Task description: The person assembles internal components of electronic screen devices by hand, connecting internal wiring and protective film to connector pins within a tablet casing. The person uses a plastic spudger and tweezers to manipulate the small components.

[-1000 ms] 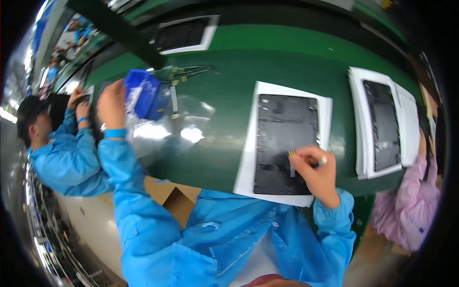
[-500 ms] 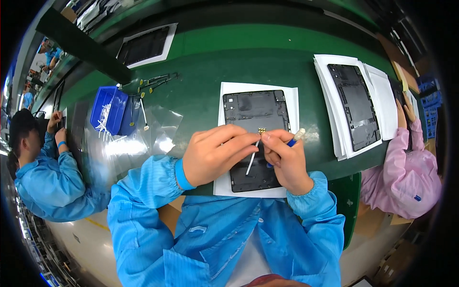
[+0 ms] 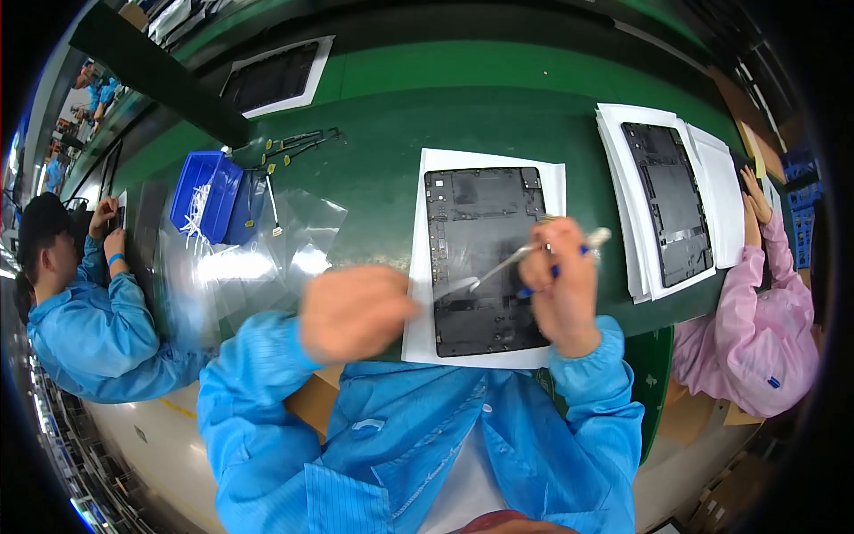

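Observation:
In front of me a black tablet-like housing (image 3: 476, 191) lies on white sheets (image 3: 553, 182). My right hand (image 3: 565, 289), over its right side, is closed round a blue pen-like tool with a whitish end (image 3: 598, 238). The same fingers pinch a narrow white flat cable (image 3: 505, 267) that slants down to the left; the gold connector at its top is mostly blurred. Left of the housing, my left hand (image 3: 356, 311) is smeared by motion. From its fingertips a thin pale strip (image 3: 454, 288) stretches toward the cable's lower end; whether they still touch is unclear.
A blue bin (image 3: 209, 187) with white strips stands at the left, beside clear plastic sheets (image 3: 302, 227). Several dark cables (image 3: 302, 141) lie behind it. Another black housing (image 3: 663, 196) rests on stacked paper at the right. Co-workers in blue (image 3: 98, 320) and pink (image 3: 747, 320) sit either side.
My hands have moved apart: the left went left and down, the right went right. A pale strip now spans from the left fingers toward the cable, which stays in my right hand.

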`<state>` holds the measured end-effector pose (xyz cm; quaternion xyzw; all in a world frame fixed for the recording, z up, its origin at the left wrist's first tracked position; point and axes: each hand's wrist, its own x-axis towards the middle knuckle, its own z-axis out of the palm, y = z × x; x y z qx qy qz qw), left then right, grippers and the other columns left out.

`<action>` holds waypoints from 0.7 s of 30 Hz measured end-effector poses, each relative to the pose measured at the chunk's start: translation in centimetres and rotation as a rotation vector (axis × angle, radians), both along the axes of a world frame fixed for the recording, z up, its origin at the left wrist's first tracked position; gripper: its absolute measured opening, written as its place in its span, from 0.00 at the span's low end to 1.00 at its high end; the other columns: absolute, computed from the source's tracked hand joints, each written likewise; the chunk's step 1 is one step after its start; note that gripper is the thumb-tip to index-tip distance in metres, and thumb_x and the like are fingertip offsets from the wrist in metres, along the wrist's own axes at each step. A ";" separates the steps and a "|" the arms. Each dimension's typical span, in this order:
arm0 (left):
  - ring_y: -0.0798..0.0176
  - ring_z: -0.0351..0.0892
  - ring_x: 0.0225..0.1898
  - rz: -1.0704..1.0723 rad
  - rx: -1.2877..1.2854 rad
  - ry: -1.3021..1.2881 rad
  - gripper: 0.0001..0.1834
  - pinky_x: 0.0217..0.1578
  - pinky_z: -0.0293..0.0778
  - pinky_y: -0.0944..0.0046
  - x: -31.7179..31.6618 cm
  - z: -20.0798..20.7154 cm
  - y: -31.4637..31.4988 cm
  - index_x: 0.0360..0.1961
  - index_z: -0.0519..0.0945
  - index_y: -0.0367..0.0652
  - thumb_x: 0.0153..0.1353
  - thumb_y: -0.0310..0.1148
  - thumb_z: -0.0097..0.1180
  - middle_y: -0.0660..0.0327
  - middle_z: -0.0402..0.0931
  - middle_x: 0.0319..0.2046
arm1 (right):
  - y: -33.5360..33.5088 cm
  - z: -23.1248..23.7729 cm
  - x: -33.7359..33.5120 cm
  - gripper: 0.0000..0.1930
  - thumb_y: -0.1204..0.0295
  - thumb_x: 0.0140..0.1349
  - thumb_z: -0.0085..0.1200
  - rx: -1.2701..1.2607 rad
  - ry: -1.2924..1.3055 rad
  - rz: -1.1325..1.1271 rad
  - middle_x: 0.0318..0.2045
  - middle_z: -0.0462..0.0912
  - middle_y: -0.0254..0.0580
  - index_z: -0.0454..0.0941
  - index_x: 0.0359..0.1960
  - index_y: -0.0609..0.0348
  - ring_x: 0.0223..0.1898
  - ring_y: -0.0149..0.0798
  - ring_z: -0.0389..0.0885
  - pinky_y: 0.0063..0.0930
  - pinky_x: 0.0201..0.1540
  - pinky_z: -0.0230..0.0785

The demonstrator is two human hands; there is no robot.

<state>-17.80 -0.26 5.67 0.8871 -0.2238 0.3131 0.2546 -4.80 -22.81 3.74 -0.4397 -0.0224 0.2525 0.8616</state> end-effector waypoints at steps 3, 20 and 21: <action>0.59 0.78 0.41 0.554 -0.300 0.000 0.09 0.38 0.75 0.64 -3.1 3.1 7.8 0.38 0.76 0.37 0.60 0.16 0.46 0.53 0.79 0.40 | -2.5 1.2 2.1 0.04 0.73 0.66 0.50 -0.334 -0.341 -0.165 0.22 0.81 0.39 0.72 0.34 0.59 0.14 0.17 0.54 0.17 0.19 0.48; 0.50 0.77 0.49 1.025 0.189 -0.165 0.11 0.50 0.70 0.58 -3.2 0.6 18.7 0.44 0.81 0.41 0.59 0.24 0.56 0.54 0.77 0.47 | 4.9 -1.3 7.2 0.10 0.75 0.50 0.60 -0.848 -1.537 0.330 0.32 0.82 0.37 0.82 0.36 0.53 0.30 0.43 0.82 0.31 0.32 0.73; 0.51 0.76 0.49 0.939 0.175 -0.150 0.11 0.51 0.69 0.57 -2.0 0.9 15.9 0.43 0.81 0.42 0.58 0.23 0.57 0.55 0.77 0.47 | 5.2 -1.5 7.4 0.12 0.75 0.47 0.61 -0.879 -1.731 0.343 0.32 0.81 0.34 0.81 0.36 0.52 0.29 0.42 0.81 0.32 0.30 0.72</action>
